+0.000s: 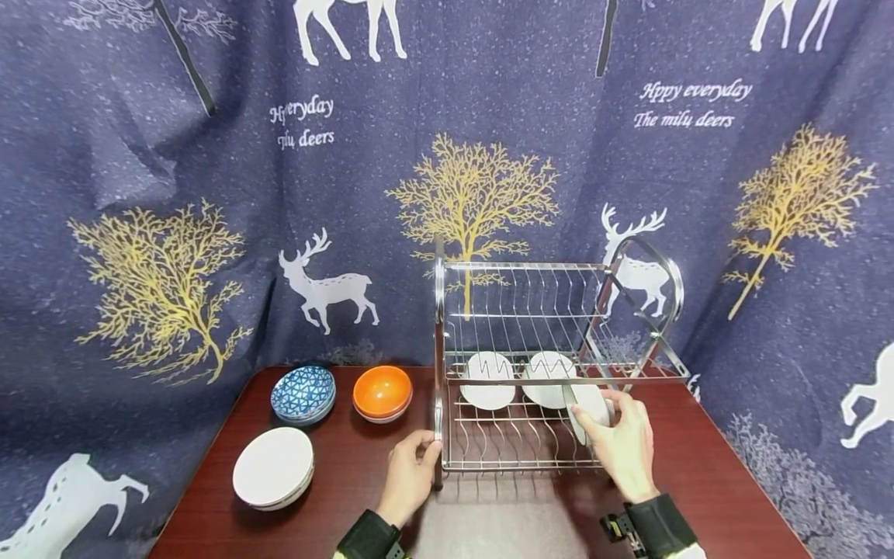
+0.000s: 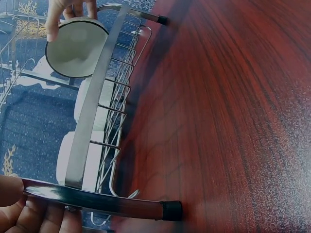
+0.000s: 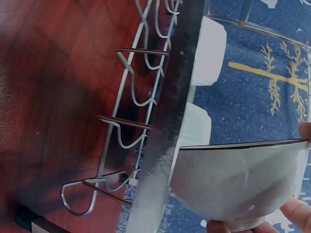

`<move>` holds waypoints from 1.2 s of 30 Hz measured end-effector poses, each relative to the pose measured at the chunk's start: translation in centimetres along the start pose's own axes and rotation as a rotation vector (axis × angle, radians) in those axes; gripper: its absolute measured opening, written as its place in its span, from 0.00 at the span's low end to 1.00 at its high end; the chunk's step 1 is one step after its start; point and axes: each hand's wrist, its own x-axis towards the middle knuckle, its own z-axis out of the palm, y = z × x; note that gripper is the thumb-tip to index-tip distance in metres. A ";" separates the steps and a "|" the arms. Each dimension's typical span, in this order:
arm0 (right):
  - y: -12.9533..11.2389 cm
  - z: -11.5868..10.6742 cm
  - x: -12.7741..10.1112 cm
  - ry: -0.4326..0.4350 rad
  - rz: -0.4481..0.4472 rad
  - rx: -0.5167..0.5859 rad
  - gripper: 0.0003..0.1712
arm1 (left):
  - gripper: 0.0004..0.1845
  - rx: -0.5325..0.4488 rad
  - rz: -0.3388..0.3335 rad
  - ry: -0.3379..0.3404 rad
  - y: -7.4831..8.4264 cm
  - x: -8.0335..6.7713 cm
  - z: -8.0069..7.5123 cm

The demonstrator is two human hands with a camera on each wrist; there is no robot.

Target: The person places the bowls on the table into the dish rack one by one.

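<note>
A two-tier metal dish rack [image 1: 524, 466] stands on the table. My left hand [image 1: 410, 473] grips its left upright post [image 2: 92, 196], thumb on one side and fingers on the other. In my right hand [image 1: 628, 446] is a white bowl [image 3: 238, 182] with a dark rim, held on its side at the right end of the lower tier. The left wrist view looks into this bowl's hollow [image 2: 75, 48]. A white bowl [image 1: 489, 380] and another white bowl [image 1: 548, 376] stand tilted up in the lower tier, to the left of the held one.
Left of the rack are blue-patterned bowls [image 1: 303, 394], an orange bowl [image 1: 382, 392] on a paler one, and a stack of white dishes [image 1: 274, 468]. The rack's upper tier [image 1: 524, 314] overhangs the lower one. A dark blue curtain [image 1: 363, 194] hangs behind the red-brown table [image 1: 335, 512].
</note>
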 end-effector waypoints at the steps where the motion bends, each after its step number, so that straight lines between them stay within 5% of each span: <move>1: 0.0 0.0 -0.1 -0.006 -0.002 -0.018 0.30 | 0.02 0.008 0.004 0.006 0.0 0.0 0.0; 18: -0.5 0.8 -1.1 -0.032 -0.034 -0.052 0.29 | 0.03 -0.008 0.012 0.007 0.3 -0.1 -0.2; 36: -5.2 4.7 -3.3 -0.165 -0.077 0.060 0.32 | 0.02 0.006 0.022 0.021 0.3 -0.2 -0.1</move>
